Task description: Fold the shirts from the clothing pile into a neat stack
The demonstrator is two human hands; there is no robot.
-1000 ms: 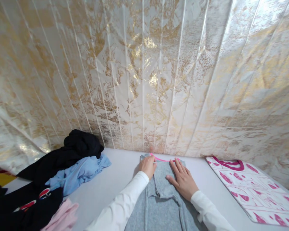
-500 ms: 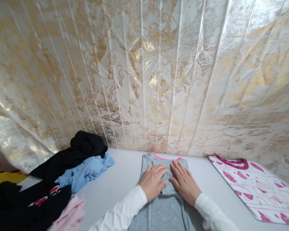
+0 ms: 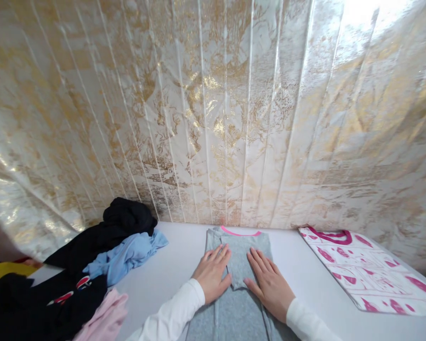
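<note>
A grey fabric garment with pink neck trim (image 3: 236, 317) lies mid-bench, its near end towards the wearer. Left hand (image 3: 212, 273) and right hand (image 3: 270, 285) press palm-down on its folded middle, each grip spread flat, thumb apart from fingers. Crumpled pale-pink cloth (image 3: 104, 317), light-blue cloth (image 3: 131, 255) and black garments (image 3: 81, 244) lie leftward on the white bench (image 3: 159, 279); a flat white magenta-printed garment (image 3: 372, 279), rightward. Behind hangs shiny gold-and-white sheeting (image 3: 213, 118).

There are one left hand (image 3: 212, 273) and one right hand (image 3: 271, 286), two sleeves (image 3: 173, 308), one table (image 3: 298, 265), one grey shirt (image 3: 239, 315) and, right, one printed shirt (image 3: 372, 279). At left are one blue garment (image 3: 128, 258), one pink garment (image 3: 104, 317) and one yellow garment (image 3: 10, 273); the overlapping black clothes (image 3: 126, 220) defy counting.
</note>
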